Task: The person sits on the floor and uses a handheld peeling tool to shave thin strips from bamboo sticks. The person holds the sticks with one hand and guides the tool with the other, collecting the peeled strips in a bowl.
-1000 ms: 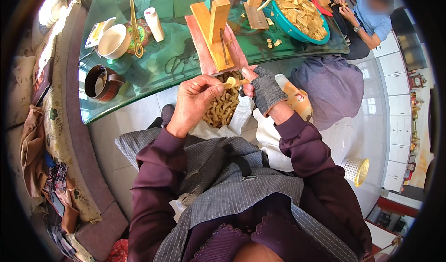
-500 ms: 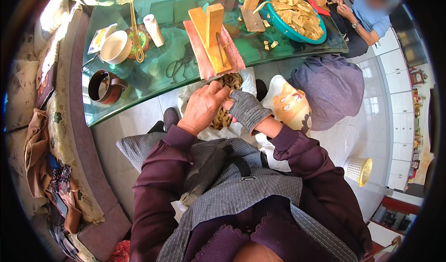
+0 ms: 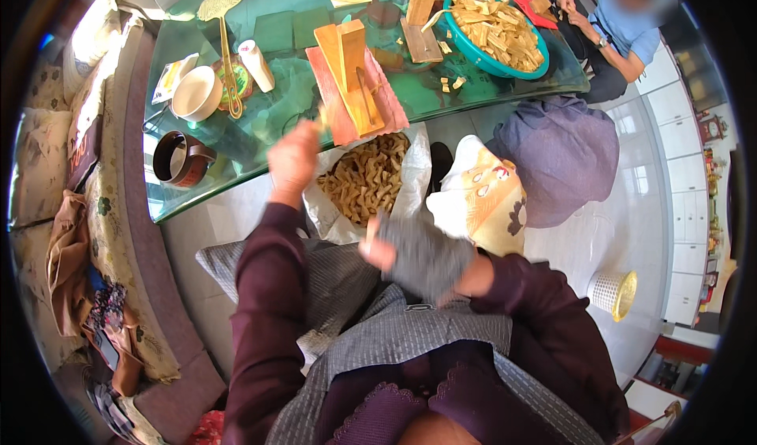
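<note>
My left hand (image 3: pixel 293 162), bare and blurred, is raised over the near edge of the glass table (image 3: pixel 236 177). A small pale piece (image 3: pixel 322 118) shows at its fingertips, too smeared to name. My right hand (image 3: pixel 422 257), in a grey fingerless glove, is drawn back near my lap; motion smears its fingers. Between the hands and the table stands a white sack (image 3: pixel 419 161) holding many small, curled brown pieces (image 3: pixel 361 178). On the table's edge, a wooden stand (image 3: pixel 352 82) with an upright block and a thin metal blade lies on a pink cloth (image 3: pixel 394 106).
A teal basin (image 3: pixel 542 65) of pale wood-like strips stands at the table's right, by a second wooden stand (image 3: pixel 422 31). At the left are a bowl (image 3: pixel 195 94), a dark mug (image 3: pixel 180 161) and a fly swatter (image 3: pixel 223 7). A person (image 3: pixel 623 35) sits at far right.
My hands, together over the sack before, have parted. The left has moved up and left toward the table; the right has come down toward my lap. The sack's contents now show fully.
</note>
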Available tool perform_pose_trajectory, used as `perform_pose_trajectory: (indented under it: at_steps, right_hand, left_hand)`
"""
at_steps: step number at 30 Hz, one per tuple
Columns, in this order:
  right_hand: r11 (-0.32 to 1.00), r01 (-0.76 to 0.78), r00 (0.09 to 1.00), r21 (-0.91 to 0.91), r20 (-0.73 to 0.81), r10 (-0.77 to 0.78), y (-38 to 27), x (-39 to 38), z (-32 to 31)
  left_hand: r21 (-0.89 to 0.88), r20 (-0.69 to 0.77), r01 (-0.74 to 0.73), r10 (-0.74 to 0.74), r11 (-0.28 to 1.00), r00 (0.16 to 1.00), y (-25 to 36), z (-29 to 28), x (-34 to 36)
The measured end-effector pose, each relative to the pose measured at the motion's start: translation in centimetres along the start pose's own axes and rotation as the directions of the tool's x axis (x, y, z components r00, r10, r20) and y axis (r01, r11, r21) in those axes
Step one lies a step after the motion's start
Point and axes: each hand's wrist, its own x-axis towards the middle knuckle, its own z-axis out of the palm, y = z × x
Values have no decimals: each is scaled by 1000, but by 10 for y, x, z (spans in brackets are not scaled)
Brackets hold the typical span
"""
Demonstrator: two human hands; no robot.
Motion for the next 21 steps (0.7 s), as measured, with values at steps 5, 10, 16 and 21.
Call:
perform_pose_trajectory:
  at_steps: [5,10,16,21]
  right_hand:
    - [836,-466,846,291,-130,517,39,-1,-19]
    - [717,-436,706,544,-287,647,53,7,-17]
    - [882,-314,929,-352,-306,209,58,29,-21]
    - [821,-417,902,-390,-62,428,69,25,0]
  left_hand:
    - [-364,-224,38,-127,931,966,18,-37,9]
    - [-308,36,-26,39,951,999,53,-47,10]
    - [-300,9,-94,101,949,995,55,-41,12]
    - [-305,31,-108,123,946,992,56,-48,12]
